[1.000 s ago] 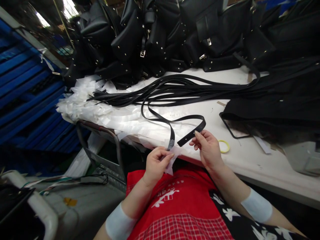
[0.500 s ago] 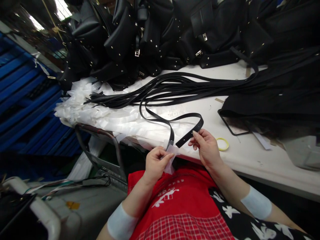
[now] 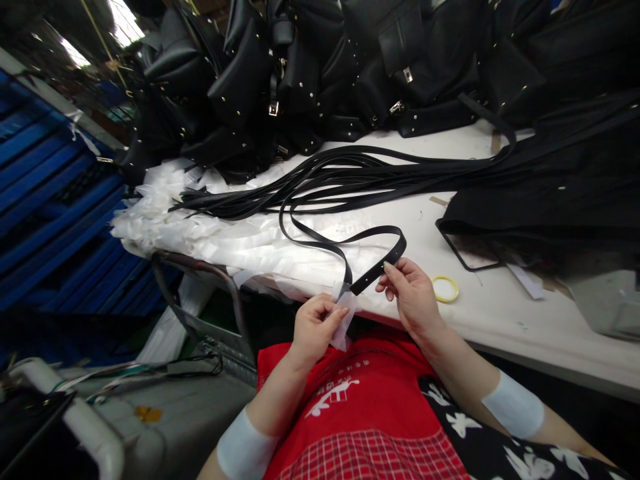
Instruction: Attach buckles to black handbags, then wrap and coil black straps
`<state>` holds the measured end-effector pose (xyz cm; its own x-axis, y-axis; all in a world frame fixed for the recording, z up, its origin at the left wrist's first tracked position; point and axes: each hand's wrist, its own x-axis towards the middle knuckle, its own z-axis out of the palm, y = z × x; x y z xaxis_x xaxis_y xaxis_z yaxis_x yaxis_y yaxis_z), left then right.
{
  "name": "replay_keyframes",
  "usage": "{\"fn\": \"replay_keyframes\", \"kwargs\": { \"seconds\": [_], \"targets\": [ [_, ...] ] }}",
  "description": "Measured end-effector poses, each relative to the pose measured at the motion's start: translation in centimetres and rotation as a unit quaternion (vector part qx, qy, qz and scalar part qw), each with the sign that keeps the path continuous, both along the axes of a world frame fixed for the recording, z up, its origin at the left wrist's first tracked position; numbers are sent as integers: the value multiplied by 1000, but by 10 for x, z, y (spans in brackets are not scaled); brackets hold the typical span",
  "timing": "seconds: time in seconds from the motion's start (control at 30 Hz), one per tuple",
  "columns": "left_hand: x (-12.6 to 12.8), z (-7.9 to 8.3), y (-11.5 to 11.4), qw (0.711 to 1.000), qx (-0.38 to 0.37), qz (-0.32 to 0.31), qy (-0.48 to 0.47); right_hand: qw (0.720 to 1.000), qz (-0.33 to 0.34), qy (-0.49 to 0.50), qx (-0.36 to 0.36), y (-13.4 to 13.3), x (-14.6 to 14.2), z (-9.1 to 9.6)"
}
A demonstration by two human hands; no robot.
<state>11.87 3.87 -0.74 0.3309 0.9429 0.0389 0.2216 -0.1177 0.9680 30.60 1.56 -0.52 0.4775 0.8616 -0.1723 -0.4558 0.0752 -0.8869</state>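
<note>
My right hand (image 3: 414, 293) pinches a black strap (image 3: 371, 275) near its end, where a few small holes show. From there the strap loops back over the table and returns to my left hand (image 3: 313, 327). That hand is closed on a translucent plastic sleeve (image 3: 344, 327), which wraps the strap's other length. The strap's holed end meets the top of the sleeve; I cannot tell whether it is inside. Behind my hands lies a bundle of long black straps (image 3: 340, 177).
White plastic sleeves (image 3: 165, 220) are heaped on the left of the white table (image 3: 410, 220). Black bags (image 3: 320, 73) with metal studs and buckles line the back. A yellow ring (image 3: 445, 289) lies right of my right hand. Blue crates (image 3: 55, 200) stand at left.
The strap's holed end and the sleeve have come together; a small gap showed between them before. My left hand has shifted slightly right, and my right hand has hardly moved.
</note>
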Motion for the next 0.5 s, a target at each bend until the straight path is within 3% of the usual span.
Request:
{"fn": "replay_keyframes", "kwargs": {
  "seconds": [0.5],
  "targets": [
    [-15, -10, 5, 993, -90, -37, -68, 999, 43, 17, 7, 4, -2, -2]
  ]
}}
